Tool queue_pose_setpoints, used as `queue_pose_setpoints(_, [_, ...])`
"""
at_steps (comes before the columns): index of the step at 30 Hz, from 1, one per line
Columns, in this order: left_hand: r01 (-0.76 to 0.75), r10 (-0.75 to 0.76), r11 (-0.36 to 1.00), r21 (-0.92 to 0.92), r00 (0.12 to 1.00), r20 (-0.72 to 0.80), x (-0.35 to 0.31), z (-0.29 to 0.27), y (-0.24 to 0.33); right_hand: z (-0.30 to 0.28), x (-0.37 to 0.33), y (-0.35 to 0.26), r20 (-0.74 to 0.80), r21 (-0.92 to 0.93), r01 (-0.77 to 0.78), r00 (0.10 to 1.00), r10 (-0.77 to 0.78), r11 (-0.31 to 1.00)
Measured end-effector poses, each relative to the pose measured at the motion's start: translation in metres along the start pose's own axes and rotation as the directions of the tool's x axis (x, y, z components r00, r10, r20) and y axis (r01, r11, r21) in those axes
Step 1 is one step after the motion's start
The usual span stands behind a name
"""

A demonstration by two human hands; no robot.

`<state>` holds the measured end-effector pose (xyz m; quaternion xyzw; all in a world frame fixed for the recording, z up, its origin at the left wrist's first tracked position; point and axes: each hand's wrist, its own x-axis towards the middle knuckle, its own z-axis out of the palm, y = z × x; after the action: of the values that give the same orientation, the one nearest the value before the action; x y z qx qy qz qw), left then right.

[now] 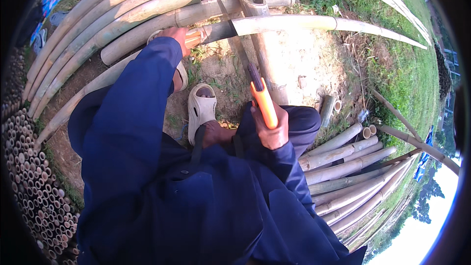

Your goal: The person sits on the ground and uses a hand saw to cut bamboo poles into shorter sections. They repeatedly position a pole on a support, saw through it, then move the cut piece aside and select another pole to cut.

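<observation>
From afar, I logged my right hand (274,130), fingers clamped round an orange-handled metal handsaw (254,74); its blade crossed the long pale bamboo pole (294,23) running left-right ahead. Left hand (177,37), nearer, gripped its left end.

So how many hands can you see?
2. The left hand is on the bamboo pole, toward the upper left; the right hand holds the orange-handled saw, right of centre. No others show.

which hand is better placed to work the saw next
Right, most likely: the right hand grips the orange handle of the saw, while the left hand is at the left end of the bamboo pole the saw crosses.
</observation>
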<state>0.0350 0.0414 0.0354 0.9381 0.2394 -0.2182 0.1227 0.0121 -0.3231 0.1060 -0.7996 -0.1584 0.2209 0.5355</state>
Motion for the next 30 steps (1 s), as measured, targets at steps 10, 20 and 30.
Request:
queue_pose_setpoints(10, [-0.037, 0.037, 0.999, 0.008, 0.999, -0.036, -0.018, 0.017, 0.005, -0.06, -0.088, -0.037, 0.045, -0.059, -0.149, 0.987, 0.152, 0.987])
queue_pose_setpoints(20, [0.006, -0.007, 1.0, 0.017, 1.0, 0.026, -0.033, 0.005, 0.001, -0.072, -0.09, -0.046, 0.079, -0.054, -0.097, 0.992, 0.101, 0.994])
queue_pose_setpoints(30, [-0.058, 0.058, 0.998, 0.025, 0.998, 0.014, -0.011, 0.02, 0.001, -0.005, 0.008, 0.006, 0.035, -0.097, 0.05, 0.998, -0.047, 0.994])
